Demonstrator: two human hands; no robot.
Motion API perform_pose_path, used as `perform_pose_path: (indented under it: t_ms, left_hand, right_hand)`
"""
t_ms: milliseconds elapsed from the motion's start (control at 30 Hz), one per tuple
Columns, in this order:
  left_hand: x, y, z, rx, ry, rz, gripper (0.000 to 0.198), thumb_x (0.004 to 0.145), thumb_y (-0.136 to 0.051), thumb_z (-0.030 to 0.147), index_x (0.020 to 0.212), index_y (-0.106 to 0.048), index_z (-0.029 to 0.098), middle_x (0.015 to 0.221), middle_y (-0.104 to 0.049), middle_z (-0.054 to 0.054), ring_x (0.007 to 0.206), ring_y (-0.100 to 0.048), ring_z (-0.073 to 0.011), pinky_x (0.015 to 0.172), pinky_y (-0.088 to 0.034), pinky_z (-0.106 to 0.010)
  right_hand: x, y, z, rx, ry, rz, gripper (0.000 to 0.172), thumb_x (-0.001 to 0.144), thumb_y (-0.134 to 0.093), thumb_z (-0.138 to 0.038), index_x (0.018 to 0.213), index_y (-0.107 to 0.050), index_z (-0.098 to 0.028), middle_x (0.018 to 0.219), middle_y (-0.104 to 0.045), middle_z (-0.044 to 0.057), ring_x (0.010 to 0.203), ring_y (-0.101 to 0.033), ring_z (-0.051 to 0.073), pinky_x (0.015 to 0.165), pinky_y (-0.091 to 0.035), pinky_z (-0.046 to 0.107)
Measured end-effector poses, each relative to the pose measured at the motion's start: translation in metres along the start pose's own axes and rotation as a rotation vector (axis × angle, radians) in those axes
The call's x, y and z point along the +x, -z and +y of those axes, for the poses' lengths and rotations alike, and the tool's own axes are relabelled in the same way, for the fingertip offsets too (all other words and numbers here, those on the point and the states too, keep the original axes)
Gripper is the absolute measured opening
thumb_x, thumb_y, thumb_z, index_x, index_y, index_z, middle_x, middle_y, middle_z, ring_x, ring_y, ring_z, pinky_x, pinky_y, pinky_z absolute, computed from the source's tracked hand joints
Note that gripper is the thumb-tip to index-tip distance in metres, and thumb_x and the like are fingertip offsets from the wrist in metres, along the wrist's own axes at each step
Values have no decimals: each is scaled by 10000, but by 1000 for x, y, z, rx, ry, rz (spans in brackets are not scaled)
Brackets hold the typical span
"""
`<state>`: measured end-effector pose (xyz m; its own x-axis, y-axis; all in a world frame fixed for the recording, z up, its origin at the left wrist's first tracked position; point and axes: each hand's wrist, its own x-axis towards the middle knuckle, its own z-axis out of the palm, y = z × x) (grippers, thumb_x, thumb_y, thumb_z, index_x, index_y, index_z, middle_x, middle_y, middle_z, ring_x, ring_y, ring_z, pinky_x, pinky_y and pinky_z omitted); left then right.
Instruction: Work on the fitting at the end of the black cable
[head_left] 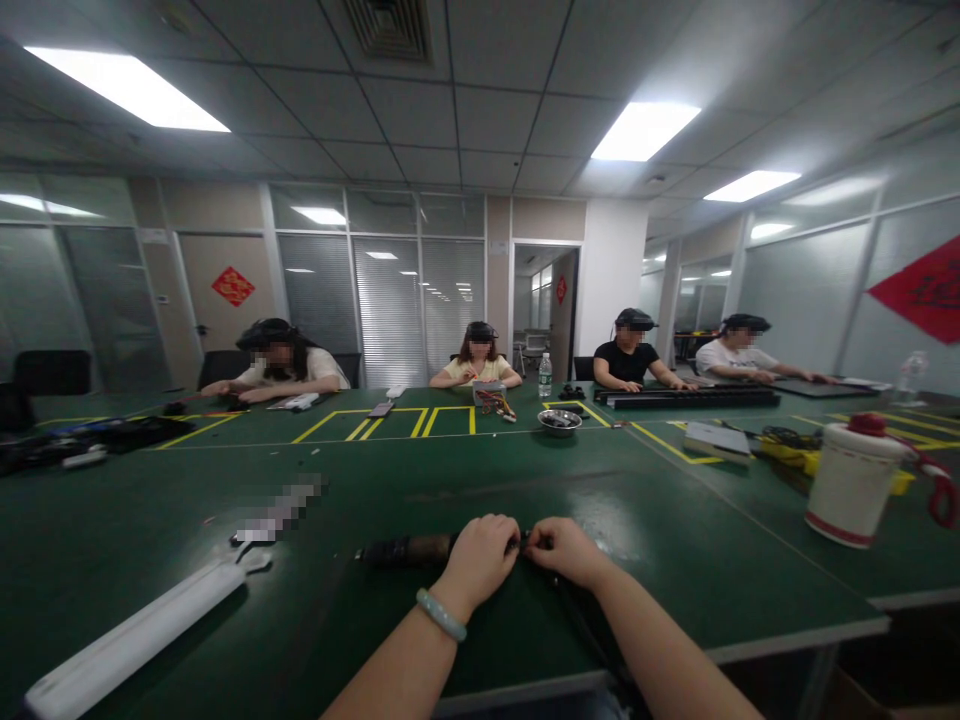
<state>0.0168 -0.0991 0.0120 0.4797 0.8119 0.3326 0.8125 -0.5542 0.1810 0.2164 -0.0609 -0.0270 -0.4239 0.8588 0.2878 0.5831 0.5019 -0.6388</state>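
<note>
rod (409,550) dark, lying on table (675,545) close before us | left hand (484,555) curled over its end | right hand (566,548) pinching that same end | we judge it stiff, light, narrow; best gripped mid-shaft

Left hand (484,552), right hand (568,549) pinching dark rod (409,549) on green table (675,560)

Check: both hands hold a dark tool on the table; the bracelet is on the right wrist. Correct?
No. The head view shows the bracelet on the left wrist; left hand and right hand hold the dark tool on the table.
</note>
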Motion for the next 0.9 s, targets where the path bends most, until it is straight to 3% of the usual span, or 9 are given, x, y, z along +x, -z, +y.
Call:
perform_pose_path:
  t_ms: [267,900]
  left_hand:
    - [-2,-2,-1,-30,-38,45,132,834,-532,157,931,-578,234,953,-622,-9,907,-555,-178,801,-389,-306]
    - [-1,0,1,-32,3,17,155,862,-525,188,1004,-571,231,1002,-623,-21,932,-571,-173,838,-407,-302]
  right_hand:
    - [-2,0,-3,-26,-29,10,111,750,-641,-253,778,-713,-173,708,-661,-2,628,-561,113,563,-394,197]
    - [-2,1,0,11,2,27,89,744,-602,-190,756,-687,-167,718,-668,-3,653,-581,115,598,-417,193]
